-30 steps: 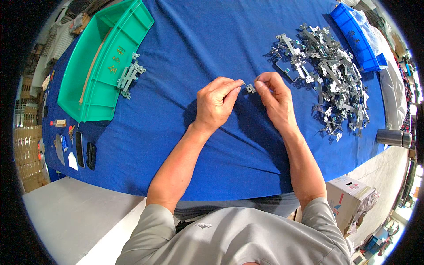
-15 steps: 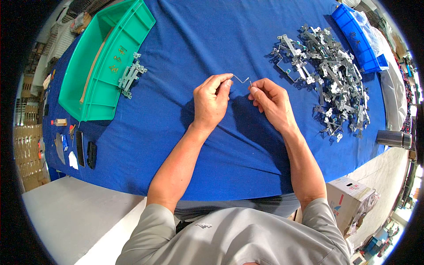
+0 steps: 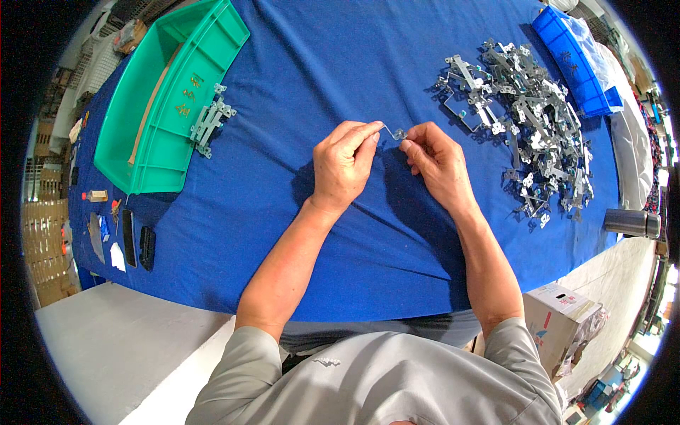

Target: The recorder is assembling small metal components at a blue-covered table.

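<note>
Over the middle of the table, a thin bent metal bracket [image 3: 399, 133] spans the gap between my two hands. My left hand [image 3: 343, 164] pinches its left end between thumb and fingertips. My right hand [image 3: 440, 163] is closed, its thumb and fingers pressed at the bracket's right end, with the other fingers curled under. Whether a smaller piece is also in the right fingers I cannot tell. To the right lies a big heap of similar metal brackets [image 3: 542, 134]. A small group of brackets [image 3: 211, 122] lies at the left, against the green bin [image 3: 161, 168].
A blue cloth [image 3: 312, 283] covers the table. A blue bin [image 3: 577, 64] stands far right, with a dark metal flask [image 3: 632, 223] at the right edge. Near the left edge are a small bottle [image 3: 95, 196], a black case [image 3: 146, 248] and scraps. A carton [image 3: 559, 312] sits below right.
The bracket has turned so that its flat end faces up beside my right fingers. My left hand has shifted slightly right, and the gap between the hands has narrowed.
</note>
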`<state>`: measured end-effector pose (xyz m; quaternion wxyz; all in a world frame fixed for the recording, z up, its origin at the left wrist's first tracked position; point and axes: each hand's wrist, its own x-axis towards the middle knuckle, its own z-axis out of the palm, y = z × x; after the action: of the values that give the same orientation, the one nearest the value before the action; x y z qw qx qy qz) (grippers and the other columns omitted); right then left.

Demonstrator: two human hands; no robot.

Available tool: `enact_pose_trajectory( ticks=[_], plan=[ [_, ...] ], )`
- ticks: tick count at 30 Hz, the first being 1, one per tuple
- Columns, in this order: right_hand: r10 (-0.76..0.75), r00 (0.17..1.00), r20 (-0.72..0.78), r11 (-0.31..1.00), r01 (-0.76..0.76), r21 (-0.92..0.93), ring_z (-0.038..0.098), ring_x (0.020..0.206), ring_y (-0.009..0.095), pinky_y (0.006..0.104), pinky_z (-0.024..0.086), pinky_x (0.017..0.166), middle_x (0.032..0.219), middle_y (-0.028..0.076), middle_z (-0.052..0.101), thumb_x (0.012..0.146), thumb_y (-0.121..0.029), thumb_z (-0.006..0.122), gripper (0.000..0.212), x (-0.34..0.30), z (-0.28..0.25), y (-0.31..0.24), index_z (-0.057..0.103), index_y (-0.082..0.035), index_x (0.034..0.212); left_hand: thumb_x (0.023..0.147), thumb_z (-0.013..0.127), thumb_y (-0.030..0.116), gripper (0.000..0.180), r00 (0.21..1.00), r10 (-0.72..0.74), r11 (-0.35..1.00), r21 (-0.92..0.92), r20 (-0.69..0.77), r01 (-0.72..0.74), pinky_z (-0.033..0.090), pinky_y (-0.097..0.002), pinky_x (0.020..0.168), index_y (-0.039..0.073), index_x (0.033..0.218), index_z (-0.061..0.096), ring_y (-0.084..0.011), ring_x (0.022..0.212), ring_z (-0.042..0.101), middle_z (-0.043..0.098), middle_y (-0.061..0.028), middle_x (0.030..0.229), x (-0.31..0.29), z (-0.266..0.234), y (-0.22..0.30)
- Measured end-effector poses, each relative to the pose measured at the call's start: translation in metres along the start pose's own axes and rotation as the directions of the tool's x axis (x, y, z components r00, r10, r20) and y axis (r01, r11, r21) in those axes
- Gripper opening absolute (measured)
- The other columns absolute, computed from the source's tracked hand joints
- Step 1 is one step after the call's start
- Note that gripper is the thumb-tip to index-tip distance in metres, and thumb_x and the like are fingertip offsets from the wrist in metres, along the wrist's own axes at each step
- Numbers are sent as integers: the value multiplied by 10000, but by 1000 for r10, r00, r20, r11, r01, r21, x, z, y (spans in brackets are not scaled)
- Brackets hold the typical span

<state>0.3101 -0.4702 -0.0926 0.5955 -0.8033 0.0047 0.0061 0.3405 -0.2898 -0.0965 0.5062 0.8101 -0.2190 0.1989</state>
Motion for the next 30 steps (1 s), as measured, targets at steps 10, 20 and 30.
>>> enact_pose_trajectory(
  ticks=[10, 20, 30],
  plan=[
    [-239, 968, -75, 967, 230, -112, 535, 634, 71, 236, 419, 543, 810, 21, 626, 937, -131, 644, 140, 6, -3, 7, 623, -15, 1013, 858, 674, 2, 148, 995, 75, 997, 0, 61, -76, 542, -298, 661, 33, 986, 743, -193, 757, 686, 705, -117, 894, -2, 0, 1],
    [20, 1000, 9, 992, -21, 121, 571, 672, 71, 240, 458, 588, 759, 24, 650, 986, -198, 587, 200, -4, 0, -12, 643, -6, 990, 925, 638, 64, 148, 977, -211, 972, -97, 35, 214, 477, -234, 493, 17, 1041, 718, -77, 577, 603, 676, -56, 800, -4, 0, -5],
    [-38, 999, 3, 999, 38, -5, 585, 684, 84, 265, 476, 601, 751, 44, 658, 961, -179, 615, 172, -3, -1, -11, 647, -12, 984, 901, 658, 43, 147, 985, -169, 981, -89, 46, 172, 486, -235, 525, 15, 1030, 723, -87, 607, 617, 683, -65, 818, -3, 0, -5]
  ],
)
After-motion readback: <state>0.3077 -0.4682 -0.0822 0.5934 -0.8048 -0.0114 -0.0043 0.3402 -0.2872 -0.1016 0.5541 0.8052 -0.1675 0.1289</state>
